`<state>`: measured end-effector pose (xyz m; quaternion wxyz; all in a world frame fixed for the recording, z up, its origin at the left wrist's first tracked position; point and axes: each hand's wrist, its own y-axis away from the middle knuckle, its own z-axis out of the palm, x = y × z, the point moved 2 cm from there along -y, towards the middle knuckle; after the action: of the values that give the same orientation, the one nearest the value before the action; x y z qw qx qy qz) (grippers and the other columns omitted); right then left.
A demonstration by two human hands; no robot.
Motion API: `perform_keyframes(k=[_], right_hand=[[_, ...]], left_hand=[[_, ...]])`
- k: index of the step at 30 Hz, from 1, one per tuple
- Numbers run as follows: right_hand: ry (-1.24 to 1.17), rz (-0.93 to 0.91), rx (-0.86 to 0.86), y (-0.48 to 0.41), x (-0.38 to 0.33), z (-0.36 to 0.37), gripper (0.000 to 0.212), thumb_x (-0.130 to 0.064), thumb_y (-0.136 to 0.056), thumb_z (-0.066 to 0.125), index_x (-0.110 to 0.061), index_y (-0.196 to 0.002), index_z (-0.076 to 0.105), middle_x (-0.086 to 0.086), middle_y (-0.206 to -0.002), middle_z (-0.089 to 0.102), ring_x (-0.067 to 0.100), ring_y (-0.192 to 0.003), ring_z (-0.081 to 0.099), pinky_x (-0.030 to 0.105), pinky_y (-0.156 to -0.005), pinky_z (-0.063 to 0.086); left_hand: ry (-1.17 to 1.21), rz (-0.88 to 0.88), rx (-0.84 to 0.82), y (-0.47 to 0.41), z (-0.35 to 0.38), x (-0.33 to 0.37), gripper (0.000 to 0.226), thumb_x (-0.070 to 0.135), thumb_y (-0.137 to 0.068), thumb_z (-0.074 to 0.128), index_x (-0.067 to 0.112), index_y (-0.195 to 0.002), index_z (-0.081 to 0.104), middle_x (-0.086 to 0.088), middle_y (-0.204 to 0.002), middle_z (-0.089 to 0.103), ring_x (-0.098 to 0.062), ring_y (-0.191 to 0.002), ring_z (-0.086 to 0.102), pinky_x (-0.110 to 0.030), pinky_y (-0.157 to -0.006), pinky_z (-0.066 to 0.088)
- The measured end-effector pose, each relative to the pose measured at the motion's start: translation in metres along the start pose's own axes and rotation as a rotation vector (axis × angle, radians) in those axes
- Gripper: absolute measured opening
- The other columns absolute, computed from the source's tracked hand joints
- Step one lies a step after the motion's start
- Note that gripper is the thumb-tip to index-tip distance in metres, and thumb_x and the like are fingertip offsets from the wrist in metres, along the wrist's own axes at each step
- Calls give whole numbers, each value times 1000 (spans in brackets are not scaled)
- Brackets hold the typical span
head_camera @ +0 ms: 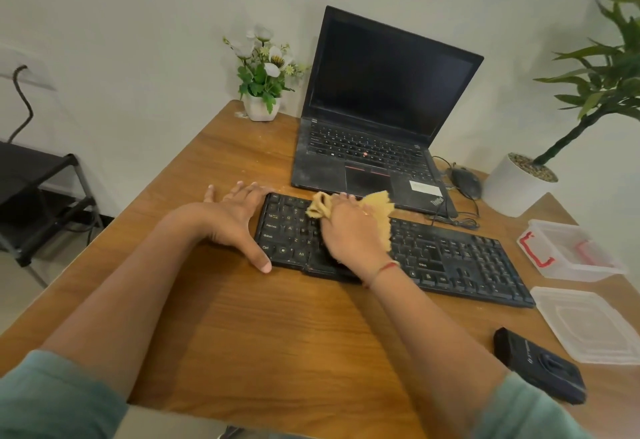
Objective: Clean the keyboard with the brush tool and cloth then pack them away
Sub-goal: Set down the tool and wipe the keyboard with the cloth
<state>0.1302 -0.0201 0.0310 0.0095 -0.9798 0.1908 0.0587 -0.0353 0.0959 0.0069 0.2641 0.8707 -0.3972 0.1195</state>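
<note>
Matt black plastic keyboard (450,258), fuzzy yellow cloth (379,208), wood-grain table (277,328).

1. I count two hands in view: the left hand (235,217) and the right hand (353,231).
2. I see one keyboard (460,258) that stands alone.
3. There is one cloth (377,205), yellow.
4. I make out one brush tool (540,366), black.
5. One laptop (377,116) and one mouse (467,180).
6. Two potted plants: one flowering plant (261,106) and one leafy plant (512,186), each in a white pot.
7. One clear box (588,274) and one loose lid (588,324).
8. One table (277,317) and, from my view, one black rack (34,179).
</note>
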Motion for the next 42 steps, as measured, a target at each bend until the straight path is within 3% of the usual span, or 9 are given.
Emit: perform_keyframes(k=[12,16,18,21,26,29,35,39,42], right_hand=[[-77,-714,-267,53,-12,-5,60,-10,-96,46,-19,-151,24,-4,-159,17,6,-147,8,23,-119,-5],[-370,-512,-366,45,19,-37,36,-13,-99,47,-18,-133,55,-4,-139,53,-4,-127,44,16,-112,27],[-729,-173,-74,34,36,-56,21,-14,-98,51,-8,-106,69,3,-102,70,2,-91,64,18,-80,51],[-622,218,442,17,49,-61,25,-19,-99,48,-9,-80,59,-1,-70,55,16,-62,53,20,-54,40],[-67,-62,182,11,-2,-16,34,-22,-99,41,-10,-129,52,4,-111,60,19,-99,59,35,-97,46],[14,-119,61,27,-24,7,52,-27,-100,40,-10,-148,30,8,-153,34,21,-142,30,39,-120,18],[-133,-367,-23,72,-29,1,49,-20,-100,40,-18,-149,32,0,-157,27,12,-145,22,26,-118,3],[-659,-129,-147,82,2,-30,24,-19,-100,45,-13,-110,65,8,-113,68,18,-95,64,38,-92,52],[-1370,306,22,64,45,-59,19,-31,-96,50,-17,-105,58,9,-103,68,25,-93,67,43,-83,56]], left_hand=[[-50,-12,20,-2,1,1,160,86,-14,62,38,-145,-15,6,-158,-17,-16,-142,-21,-56,-110,-18],[-17,13,1,0,0,-2,160,93,-13,56,40,-144,-17,6,-157,-19,-14,-142,-22,-54,-108,-22],[-5,17,-5,0,0,-3,160,93,-13,56,40,-144,-18,7,-157,-19,-14,-142,-23,-54,-108,-23],[6,25,0,0,0,-2,159,93,-14,57,40,-144,-17,8,-157,-18,-14,-142,-23,-55,-108,-23],[-5,11,-3,0,0,-1,160,93,-13,57,40,-145,-17,7,-157,-17,-14,-142,-22,-54,-108,-23],[-14,-8,2,-2,1,-1,161,89,-13,61,40,-145,-17,7,-157,-17,-13,-142,-22,-53,-108,-23],[-11,3,2,-4,2,-3,160,92,-11,58,42,-144,-16,9,-157,-17,-13,-141,-23,-54,-108,-23],[9,15,0,-2,1,-3,158,92,-13,59,43,-144,-16,9,-157,-16,-13,-142,-22,-54,-108,-24],[22,25,-2,-2,1,-4,157,91,-15,60,43,-144,-15,9,-157,-16,-14,-142,-22,-53,-106,-24]])
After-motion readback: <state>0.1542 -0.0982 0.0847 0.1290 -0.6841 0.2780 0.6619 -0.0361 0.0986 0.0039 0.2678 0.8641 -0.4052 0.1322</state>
